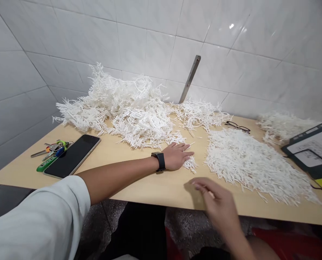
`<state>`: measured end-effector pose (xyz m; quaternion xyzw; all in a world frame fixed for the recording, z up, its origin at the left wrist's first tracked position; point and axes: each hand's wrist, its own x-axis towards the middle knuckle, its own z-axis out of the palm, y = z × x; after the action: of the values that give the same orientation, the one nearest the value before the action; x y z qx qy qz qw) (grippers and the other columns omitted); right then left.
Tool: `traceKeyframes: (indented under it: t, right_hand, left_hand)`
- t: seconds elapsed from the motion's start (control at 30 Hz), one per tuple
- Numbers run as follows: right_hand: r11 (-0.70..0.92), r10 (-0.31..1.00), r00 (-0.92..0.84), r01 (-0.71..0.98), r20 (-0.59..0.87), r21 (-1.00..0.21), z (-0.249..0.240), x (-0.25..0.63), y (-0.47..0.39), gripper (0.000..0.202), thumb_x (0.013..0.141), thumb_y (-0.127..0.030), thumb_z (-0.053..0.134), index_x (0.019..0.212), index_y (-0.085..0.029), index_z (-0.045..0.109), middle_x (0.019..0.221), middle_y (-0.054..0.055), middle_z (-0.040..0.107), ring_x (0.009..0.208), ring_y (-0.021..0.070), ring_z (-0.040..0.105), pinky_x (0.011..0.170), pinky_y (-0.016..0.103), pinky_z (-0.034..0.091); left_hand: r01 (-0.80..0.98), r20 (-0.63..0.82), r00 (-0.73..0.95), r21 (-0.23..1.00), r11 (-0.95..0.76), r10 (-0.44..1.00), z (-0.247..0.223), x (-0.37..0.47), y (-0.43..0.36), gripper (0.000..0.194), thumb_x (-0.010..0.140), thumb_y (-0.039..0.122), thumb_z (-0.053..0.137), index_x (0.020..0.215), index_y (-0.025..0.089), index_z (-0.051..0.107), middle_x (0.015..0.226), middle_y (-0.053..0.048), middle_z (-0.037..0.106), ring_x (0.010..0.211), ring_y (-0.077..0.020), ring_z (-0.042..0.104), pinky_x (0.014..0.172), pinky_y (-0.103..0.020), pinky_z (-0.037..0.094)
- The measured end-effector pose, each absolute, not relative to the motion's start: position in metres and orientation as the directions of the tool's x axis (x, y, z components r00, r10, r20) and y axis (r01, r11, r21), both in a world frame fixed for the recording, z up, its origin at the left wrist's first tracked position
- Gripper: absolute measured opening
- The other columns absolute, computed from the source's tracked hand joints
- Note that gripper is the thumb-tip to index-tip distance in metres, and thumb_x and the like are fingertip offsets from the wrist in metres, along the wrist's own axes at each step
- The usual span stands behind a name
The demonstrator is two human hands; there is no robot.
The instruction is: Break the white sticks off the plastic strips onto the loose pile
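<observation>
My left hand [175,156], with a black watch on the wrist, lies flat with fingers spread. Under and beside its fingers is a small bunch of thin white sticks [190,164], partly covered by the hand. My right hand [217,200] hovers by the table's front edge, its fingers curled and thumb pressed to the index finger. It is slightly blurred, and whatever it may pinch cannot be made out. Behind my left hand rises a big tangled heap of white branched pieces [123,104]. To the right spreads a flatter layer of white sticks [253,162].
On the wooden table [152,187] lie a phone [72,155] and keys [55,148] at left. Eyeglasses [237,126] rest behind the flat layer. A smaller white pile [201,112] sits near a metal bar [190,79]. A dark folder [315,151] leans at right.
</observation>
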<state>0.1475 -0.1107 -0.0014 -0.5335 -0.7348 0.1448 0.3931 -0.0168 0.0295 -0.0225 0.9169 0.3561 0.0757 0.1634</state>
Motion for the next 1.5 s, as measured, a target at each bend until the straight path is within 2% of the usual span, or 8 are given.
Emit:
traceKeyframes:
  t: [0.23, 0.4, 0.5, 0.67, 0.9, 1.1, 1.3, 1.5]
  right_hand:
    - [0.259, 0.826, -0.089, 0.937, 0.556, -0.236, -0.006, 0.197, -0.056, 0.044, 0.081, -0.006, 0.040, 0.114, -0.013, 0.068, 0.113, 0.015, 0.071, 0.102, 0.0284, 0.066, 0.090, 0.045, 0.052]
    - [0.438, 0.804, -0.254, 0.864, 0.537, -0.248, -0.013, 0.152, -0.067, 0.022, 0.091, -0.021, 0.050, 0.103, -0.018, 0.068, 0.099, 0.011, 0.068, 0.092, 0.0238, 0.063, 0.082, 0.037, 0.052]
    - [0.389, 0.860, -0.276, 0.899, 0.429, -0.202, -0.018, 0.137, -0.063, 0.019, 0.092, -0.025, 0.054, 0.100, -0.019, 0.070, 0.096, 0.010, 0.063, 0.086, 0.0235, 0.060, 0.071, 0.035, 0.050]
    - [0.420, 0.822, -0.302, 0.894, 0.483, -0.156, -0.021, 0.137, -0.050, 0.022, 0.092, -0.020, 0.051, 0.087, -0.020, 0.073, 0.104, 0.012, 0.061, 0.085, 0.0228, 0.054, 0.074, 0.037, 0.046]
    - [0.445, 0.878, -0.208, 0.688, 0.432, -0.573, -0.023, 0.139, -0.069, 0.019, 0.091, -0.022, 0.054, 0.080, -0.022, 0.071, 0.111, 0.011, 0.059, 0.103, 0.0249, 0.057, 0.089, 0.041, 0.048]
    - [0.494, 0.867, -0.274, 0.587, 0.416, -0.642, -0.007, 0.128, -0.115, 0.021, 0.091, -0.023, 0.054, 0.078, -0.024, 0.071, 0.107, 0.009, 0.063, 0.104, 0.0250, 0.059, 0.085, 0.039, 0.051]
    - [0.371, 0.853, -0.076, 0.784, 0.516, -0.497, -0.002, 0.178, -0.091, 0.021, 0.087, -0.018, 0.051, 0.089, -0.023, 0.071, 0.089, 0.006, 0.072, 0.080, 0.0216, 0.067, 0.074, 0.035, 0.054]
    - [0.270, 0.833, -0.093, 0.929, 0.545, -0.254, -0.013, 0.200, -0.055, 0.037, 0.088, -0.015, 0.042, 0.114, -0.017, 0.068, 0.109, 0.013, 0.071, 0.099, 0.0276, 0.064, 0.087, 0.045, 0.051]
  left_hand:
    - [0.611, 0.019, 0.690, 0.520, -0.597, 0.723, -0.018, -0.019, 0.042, 0.049, 0.100, 0.040, 0.025, 0.138, 0.023, 0.051, 0.155, -0.004, 0.037, 0.144, -0.0212, 0.031, 0.119, -0.042, 0.022]
    - [0.600, 0.074, 0.643, 0.570, -0.561, 0.763, -0.025, -0.019, 0.051, 0.042, 0.098, 0.036, 0.033, 0.125, 0.023, 0.063, 0.145, -0.001, 0.051, 0.132, -0.0184, 0.048, 0.112, -0.031, 0.037]
    - [0.601, 0.154, 0.634, 0.519, -0.608, 0.758, -0.026, -0.019, 0.048, 0.038, 0.097, 0.035, 0.038, 0.113, 0.024, 0.069, 0.137, 0.000, 0.059, 0.126, -0.0196, 0.054, 0.110, -0.034, 0.039]
    - [0.636, 0.162, 0.662, 0.394, -0.663, 0.732, -0.020, -0.020, 0.036, 0.038, 0.099, 0.037, 0.033, 0.120, 0.030, 0.065, 0.145, 0.002, 0.052, 0.132, -0.0226, 0.046, 0.109, -0.044, 0.035]
    - [0.632, 0.071, 0.725, 0.329, -0.702, 0.685, -0.020, -0.019, 0.033, 0.046, 0.103, 0.036, 0.020, 0.137, 0.028, 0.049, 0.156, -0.004, 0.035, 0.144, -0.0215, 0.029, 0.114, -0.051, 0.026]
    - [0.656, 0.023, 0.712, 0.337, -0.676, 0.702, -0.023, -0.017, 0.035, 0.047, 0.103, 0.035, 0.016, 0.142, 0.030, 0.042, 0.159, -0.001, 0.029, 0.146, -0.0222, 0.024, 0.114, -0.056, 0.024]
    - [0.648, 0.052, 0.713, 0.333, -0.685, 0.700, -0.024, -0.019, 0.036, 0.048, 0.102, 0.036, 0.017, 0.141, 0.029, 0.045, 0.157, -0.002, 0.033, 0.144, -0.0235, 0.028, 0.113, -0.056, 0.027]
    - [0.644, 0.092, 0.707, 0.327, -0.692, 0.701, -0.023, -0.020, 0.033, 0.046, 0.102, 0.035, 0.019, 0.138, 0.027, 0.048, 0.154, -0.003, 0.038, 0.143, -0.0232, 0.031, 0.112, -0.052, 0.030]
